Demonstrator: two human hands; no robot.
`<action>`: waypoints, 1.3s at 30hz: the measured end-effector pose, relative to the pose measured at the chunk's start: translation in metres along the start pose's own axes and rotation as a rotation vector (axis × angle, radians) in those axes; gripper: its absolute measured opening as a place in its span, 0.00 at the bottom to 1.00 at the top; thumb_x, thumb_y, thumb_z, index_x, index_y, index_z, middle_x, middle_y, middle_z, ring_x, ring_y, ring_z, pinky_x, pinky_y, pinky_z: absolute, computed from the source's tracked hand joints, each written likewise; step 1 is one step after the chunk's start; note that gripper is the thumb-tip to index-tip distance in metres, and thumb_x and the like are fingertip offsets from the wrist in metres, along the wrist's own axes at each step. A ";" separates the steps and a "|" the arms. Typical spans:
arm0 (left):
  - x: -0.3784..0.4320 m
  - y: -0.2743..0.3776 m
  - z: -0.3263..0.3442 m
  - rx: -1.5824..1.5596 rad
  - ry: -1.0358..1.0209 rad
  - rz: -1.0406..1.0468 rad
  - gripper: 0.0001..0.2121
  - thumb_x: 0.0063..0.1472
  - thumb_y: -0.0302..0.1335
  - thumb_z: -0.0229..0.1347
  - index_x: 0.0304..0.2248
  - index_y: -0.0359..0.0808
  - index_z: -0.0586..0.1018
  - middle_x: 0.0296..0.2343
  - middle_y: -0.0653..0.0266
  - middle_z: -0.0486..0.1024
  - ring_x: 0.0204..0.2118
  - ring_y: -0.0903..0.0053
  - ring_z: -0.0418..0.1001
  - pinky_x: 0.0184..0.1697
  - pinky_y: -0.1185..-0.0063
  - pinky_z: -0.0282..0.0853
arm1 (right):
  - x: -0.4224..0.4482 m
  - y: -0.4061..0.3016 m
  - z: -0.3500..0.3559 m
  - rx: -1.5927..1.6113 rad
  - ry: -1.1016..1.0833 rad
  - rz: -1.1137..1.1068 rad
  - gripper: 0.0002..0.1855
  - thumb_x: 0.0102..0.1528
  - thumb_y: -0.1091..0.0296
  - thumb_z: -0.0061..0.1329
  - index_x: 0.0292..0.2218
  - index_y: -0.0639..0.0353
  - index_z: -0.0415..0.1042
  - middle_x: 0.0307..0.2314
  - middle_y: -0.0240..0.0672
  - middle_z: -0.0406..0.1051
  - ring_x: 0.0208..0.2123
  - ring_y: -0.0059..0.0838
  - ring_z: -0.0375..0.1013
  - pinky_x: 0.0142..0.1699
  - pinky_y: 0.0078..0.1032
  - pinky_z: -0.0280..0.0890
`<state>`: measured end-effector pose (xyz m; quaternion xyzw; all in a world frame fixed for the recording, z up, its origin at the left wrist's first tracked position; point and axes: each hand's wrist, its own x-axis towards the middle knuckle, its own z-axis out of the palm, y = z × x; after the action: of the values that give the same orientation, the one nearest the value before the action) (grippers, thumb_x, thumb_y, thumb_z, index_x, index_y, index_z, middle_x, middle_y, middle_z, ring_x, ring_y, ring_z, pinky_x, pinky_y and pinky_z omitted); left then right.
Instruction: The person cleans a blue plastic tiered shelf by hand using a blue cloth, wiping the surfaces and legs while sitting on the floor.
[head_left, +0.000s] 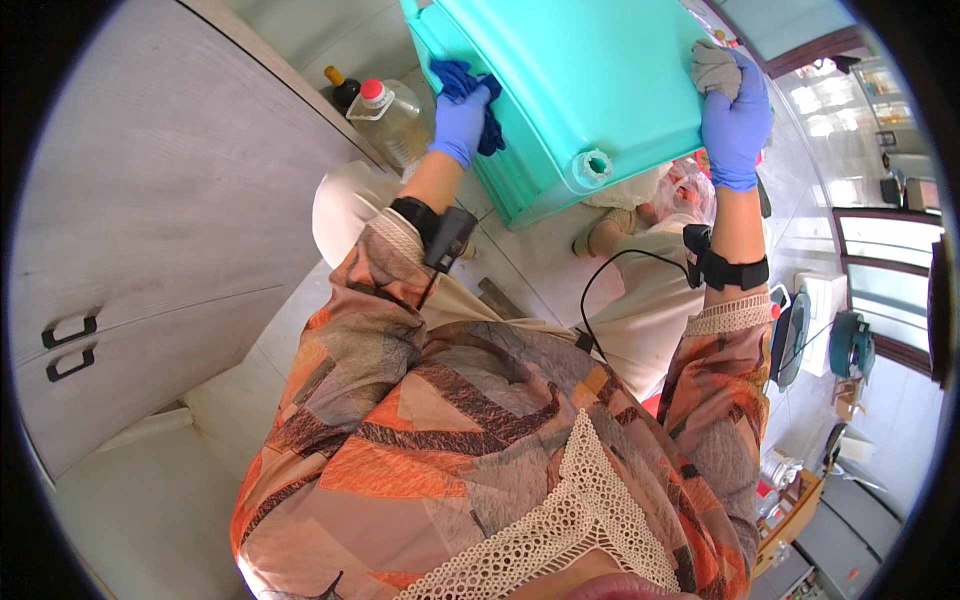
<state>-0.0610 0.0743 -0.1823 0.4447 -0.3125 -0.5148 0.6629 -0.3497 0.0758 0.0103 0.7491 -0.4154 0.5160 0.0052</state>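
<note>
A large turquoise plastic bin (600, 75), tilted, with a round spout-like hole (592, 166) near its lower corner, fills the top middle. My left hand (459, 124), in a blue-violet glove, holds a dark blue cloth (491, 135) against the bin's left part. At the bin's right edge, my right hand (735, 127), gloved alike, grips a grey cloth (715, 69) pressed to the plastic. Both forearms wear black straps, and a black cable runs from the right one.
Left of the bin stand a clear plastic jug with a red cap (390, 112) and a dark bottle (343, 88). A grey cabinet (165, 187) with black handles borders the left. Plastic bags (682, 191) lie beneath the bin's right side, on the tiled floor.
</note>
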 end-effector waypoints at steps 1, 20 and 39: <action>-0.009 -0.011 0.003 0.096 -0.062 0.140 0.07 0.54 0.22 0.53 0.33 0.35 0.69 0.28 0.64 0.70 0.30 0.77 0.70 0.33 0.78 0.68 | 0.000 -0.004 0.001 0.088 -0.009 0.021 0.13 0.48 0.78 0.36 0.36 0.65 0.69 0.29 0.35 0.73 0.33 0.24 0.71 0.43 0.19 0.63; -0.096 0.015 0.004 0.425 -0.215 0.012 0.08 0.54 0.23 0.52 0.35 0.33 0.74 0.26 0.63 0.74 0.26 0.76 0.71 0.30 0.78 0.69 | -0.007 -0.018 -0.006 -0.096 0.119 0.124 0.11 0.44 0.76 0.38 0.33 0.61 0.66 0.25 0.41 0.67 0.28 0.36 0.69 0.35 0.28 0.64; -0.179 0.054 0.006 0.294 -0.705 -0.599 0.26 0.58 0.33 0.50 0.54 0.34 0.59 0.44 0.56 0.68 0.40 0.72 0.71 0.43 0.75 0.69 | -0.001 0.011 -0.013 0.873 0.220 0.021 0.10 0.48 0.84 0.33 0.30 0.66 0.66 0.21 0.33 0.67 0.24 0.24 0.65 0.32 0.19 0.62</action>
<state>-0.0939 0.2488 -0.1230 0.4026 -0.4457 -0.7528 0.2695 -0.3666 0.0744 0.0107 0.6177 -0.1635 0.7193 -0.2725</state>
